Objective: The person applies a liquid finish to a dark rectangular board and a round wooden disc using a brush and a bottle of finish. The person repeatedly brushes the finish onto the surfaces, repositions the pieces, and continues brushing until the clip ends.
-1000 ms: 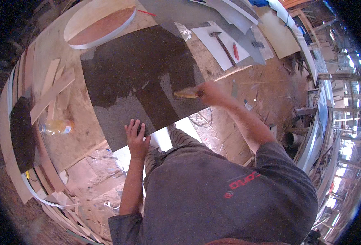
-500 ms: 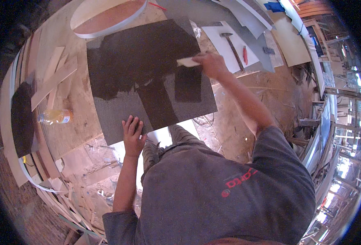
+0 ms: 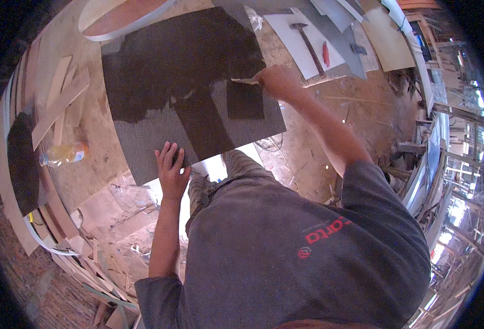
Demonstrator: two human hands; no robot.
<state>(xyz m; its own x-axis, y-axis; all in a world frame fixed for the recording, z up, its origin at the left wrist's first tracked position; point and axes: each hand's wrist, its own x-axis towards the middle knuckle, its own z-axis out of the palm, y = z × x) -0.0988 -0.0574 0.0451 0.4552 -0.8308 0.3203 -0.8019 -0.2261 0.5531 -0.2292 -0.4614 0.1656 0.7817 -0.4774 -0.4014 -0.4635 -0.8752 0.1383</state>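
Observation:
A square dark brown sheet (image 3: 165, 66) lies in front of me, with a darker, wet-looking coat over much of it and lighter dry-looking patches near its lower edge. My right hand (image 3: 277, 83) grips a thin pale spreader (image 3: 242, 81) on the sheet's right part. My left hand (image 3: 170, 164), fingers apart, rests on the lower left edge. Beyond the sheet's upper right, a hammer (image 3: 310, 44) and a red-handled tool (image 3: 325, 54) lie on a white board (image 3: 285, 49).
An oval piece with a white rim (image 3: 96, 37) sits at the upper left. Wooden strips (image 3: 61, 109) and an orange-liquid bottle (image 3: 64, 155) lie to the left. Grey sheets (image 3: 357, 66) are at the upper right, and stacked offcuts (image 3: 88, 274) at the lower left.
My right hand has moved up the sheet with the spreader, and a darker patch now shows on the sheet's right part. My left hand stays at the lower edge.

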